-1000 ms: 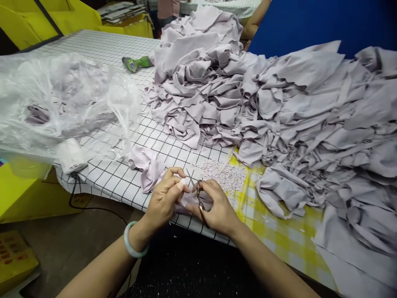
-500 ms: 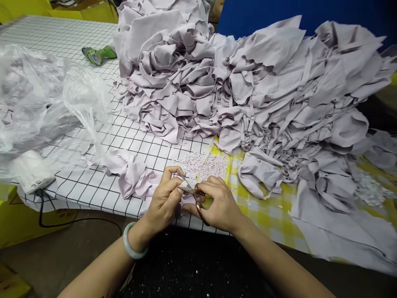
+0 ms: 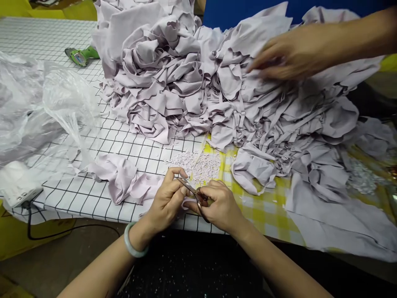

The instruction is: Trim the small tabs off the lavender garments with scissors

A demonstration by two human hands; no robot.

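My right hand (image 3: 221,207) is closed on the handles of small scissors (image 3: 190,186), whose blades point left toward my other hand. My left hand (image 3: 167,198), with a pale bracelet at its wrist, is closed at the blade tips on a piece of pale lilac fabric (image 3: 147,187), which trails left over the table edge. Small fabric snippets (image 3: 201,163) lie scattered just beyond both hands. A big heap of lilac fabric pieces (image 3: 186,78) spreads across the back of the table.
Another person's hand (image 3: 288,54) reaches in over the heap from the right. A green rotary cutter (image 3: 81,56), a clear plastic bag (image 3: 46,103) and a white charger (image 3: 18,184) with a black cable lie left on the grid-patterned cloth (image 3: 83,190). Yellow checked cloth (image 3: 263,211) covers the right.
Another person's hand has come in over the heap at the right. The scissor blades look more closed. The view has shifted, moving the table's contents slightly left.
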